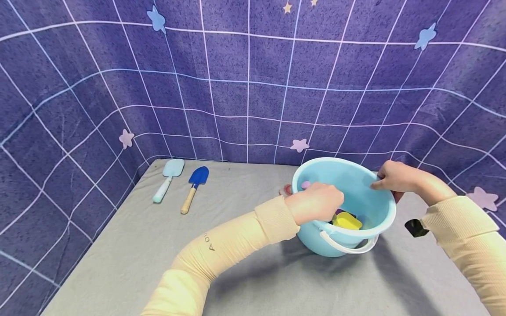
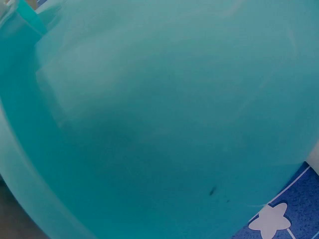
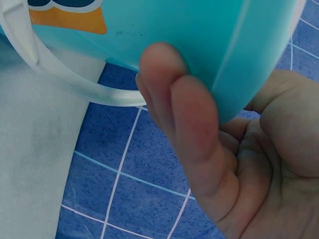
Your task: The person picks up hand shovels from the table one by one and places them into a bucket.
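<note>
A light blue bucket (image 1: 361, 188) with a white handle (image 1: 344, 248) stands on the right side of the grey surface. My right hand (image 1: 395, 177) grips its rim at the right, thumb inside and fingers along the outer wall, as the right wrist view shows (image 3: 214, 144). My left hand (image 1: 318, 202) reaches over the near left rim into the bucket, its fingertips hidden. Close by it inside lie a yellow piece (image 1: 348, 220) and a lilac piece (image 1: 305, 184). The bucket's wall (image 2: 174, 109) fills most of the left wrist view; I cannot tell whether that hand holds anything.
On the far left lie a pale blue spade (image 1: 170, 177) and a blue trowel (image 1: 195, 184) with a wooden handle. A reddish thing (image 1: 285, 189) shows beside the bucket's left wall. A purple gridded curtain (image 1: 245, 87) with stars hangs behind the grey cloth (image 1: 158, 254).
</note>
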A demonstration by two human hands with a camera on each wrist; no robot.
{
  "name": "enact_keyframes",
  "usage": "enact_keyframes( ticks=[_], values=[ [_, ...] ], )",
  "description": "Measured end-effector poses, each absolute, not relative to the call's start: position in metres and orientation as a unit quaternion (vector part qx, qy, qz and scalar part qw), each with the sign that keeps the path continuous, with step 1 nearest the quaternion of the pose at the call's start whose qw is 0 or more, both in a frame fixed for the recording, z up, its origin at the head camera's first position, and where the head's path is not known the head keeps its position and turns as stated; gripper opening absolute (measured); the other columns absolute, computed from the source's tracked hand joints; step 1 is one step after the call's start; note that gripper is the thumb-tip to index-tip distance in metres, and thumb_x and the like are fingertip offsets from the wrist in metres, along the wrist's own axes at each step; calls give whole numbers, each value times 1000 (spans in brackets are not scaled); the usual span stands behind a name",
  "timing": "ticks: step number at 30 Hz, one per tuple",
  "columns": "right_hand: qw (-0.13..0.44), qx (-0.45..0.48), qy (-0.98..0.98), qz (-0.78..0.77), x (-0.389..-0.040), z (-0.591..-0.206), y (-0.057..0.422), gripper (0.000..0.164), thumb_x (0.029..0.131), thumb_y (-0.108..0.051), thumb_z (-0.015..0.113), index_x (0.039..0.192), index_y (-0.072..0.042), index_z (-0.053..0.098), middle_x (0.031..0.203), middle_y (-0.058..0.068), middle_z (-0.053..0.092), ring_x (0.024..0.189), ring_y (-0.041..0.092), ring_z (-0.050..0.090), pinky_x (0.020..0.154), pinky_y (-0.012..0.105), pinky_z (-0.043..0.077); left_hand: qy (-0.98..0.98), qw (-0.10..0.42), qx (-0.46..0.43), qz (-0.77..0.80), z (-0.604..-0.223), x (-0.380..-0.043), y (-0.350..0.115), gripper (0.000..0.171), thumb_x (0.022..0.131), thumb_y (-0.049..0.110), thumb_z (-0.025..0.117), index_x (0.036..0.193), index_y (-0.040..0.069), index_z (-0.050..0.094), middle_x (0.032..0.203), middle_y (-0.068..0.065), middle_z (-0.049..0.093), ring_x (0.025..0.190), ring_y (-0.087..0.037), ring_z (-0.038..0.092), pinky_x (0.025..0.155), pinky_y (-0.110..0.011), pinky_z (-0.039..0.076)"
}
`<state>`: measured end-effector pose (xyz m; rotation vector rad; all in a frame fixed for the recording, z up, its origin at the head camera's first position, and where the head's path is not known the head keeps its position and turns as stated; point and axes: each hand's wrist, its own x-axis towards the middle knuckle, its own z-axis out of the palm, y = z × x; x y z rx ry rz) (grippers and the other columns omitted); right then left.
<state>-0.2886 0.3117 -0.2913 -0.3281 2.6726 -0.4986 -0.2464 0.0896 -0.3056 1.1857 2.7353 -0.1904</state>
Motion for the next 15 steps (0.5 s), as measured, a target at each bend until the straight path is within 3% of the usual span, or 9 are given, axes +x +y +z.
enact_keyframes(
  ticks=[9, 15],
  values=[
    [207, -119, 956, -169, -289, -290, 312, 30, 89, -22, 61, 91, 8, 66, 68, 5, 67, 53, 18, 65, 52, 32, 54, 918, 89, 382, -47, -303, -249, 85, 8, 85, 23, 65, 86, 20, 57, 78, 6, 56, 73, -12, 52, 60, -32, 44],
    [206, -117, 956, -175, -289, -291, 312, 30, 89, -21, 62, 91, 8, 66, 67, 5, 67, 53, 18, 65, 51, 32, 54, 909, 72, 409, -40, -296, -246, 78, 21, 86, 33, 66, 76, 20, 53, 69, 7, 50, 69, -9, 51, 57, -29, 44]
  ],
)
